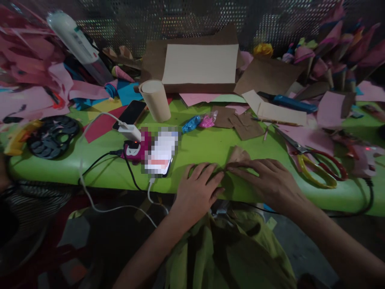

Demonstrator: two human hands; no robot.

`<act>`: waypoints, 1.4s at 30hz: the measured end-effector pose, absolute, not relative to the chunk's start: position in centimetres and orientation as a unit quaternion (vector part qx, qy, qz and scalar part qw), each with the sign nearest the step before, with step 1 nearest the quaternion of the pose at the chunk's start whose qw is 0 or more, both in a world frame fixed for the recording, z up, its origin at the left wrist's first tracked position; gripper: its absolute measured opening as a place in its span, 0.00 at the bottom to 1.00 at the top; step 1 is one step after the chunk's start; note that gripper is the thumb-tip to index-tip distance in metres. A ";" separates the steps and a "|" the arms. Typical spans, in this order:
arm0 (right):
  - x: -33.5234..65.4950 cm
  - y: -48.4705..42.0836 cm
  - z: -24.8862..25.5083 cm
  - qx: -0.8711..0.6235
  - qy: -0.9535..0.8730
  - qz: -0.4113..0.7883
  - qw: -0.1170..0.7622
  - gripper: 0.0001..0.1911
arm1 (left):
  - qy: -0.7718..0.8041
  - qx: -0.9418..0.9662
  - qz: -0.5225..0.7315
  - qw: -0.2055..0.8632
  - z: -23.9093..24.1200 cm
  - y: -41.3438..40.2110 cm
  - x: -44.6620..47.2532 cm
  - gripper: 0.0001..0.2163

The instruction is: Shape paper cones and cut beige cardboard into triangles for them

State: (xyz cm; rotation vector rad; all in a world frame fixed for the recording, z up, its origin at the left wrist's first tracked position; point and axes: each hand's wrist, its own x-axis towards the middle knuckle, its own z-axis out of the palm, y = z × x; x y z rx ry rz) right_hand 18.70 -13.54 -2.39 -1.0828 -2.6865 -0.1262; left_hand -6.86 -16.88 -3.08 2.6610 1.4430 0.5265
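At the front edge of the green table [204,148], my right hand [267,180] pinches a small folded piece of brown paper [240,154]. The paper sticks up past its fingertips, and the rest is hidden by the hand. Just left of it, my left hand [200,186] lies palm down with fingers apart, its index fingertip close to the paper. A lit smartphone [162,150] on a white cable lies beyond my left hand. Right of my right hand lie open scissors [313,158] with red and yellow handles.
A paper roll [155,100] stands behind the smartphone, near a pink power strip [135,150] with cables. Blue and pink wrapped bits [198,121] and brown paper squares [246,124] lie mid-table. A blue cutter [288,102] and a glue gun [365,158] are at right.
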 end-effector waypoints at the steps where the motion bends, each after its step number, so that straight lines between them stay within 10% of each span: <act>1: 18.7 -13.5 -2.4 -0.369 -0.920 -0.044 0.126 0.28 | 0.469 0.865 0.173 0.034 -3.1 -16.9 -6.9 0.17; 42: 19.5 -10.2 -3.1 -0.513 -0.812 0.070 0.268 0.14 | 0.540 0.826 0.146 0.067 -1.8 -15.2 -4.7 0.23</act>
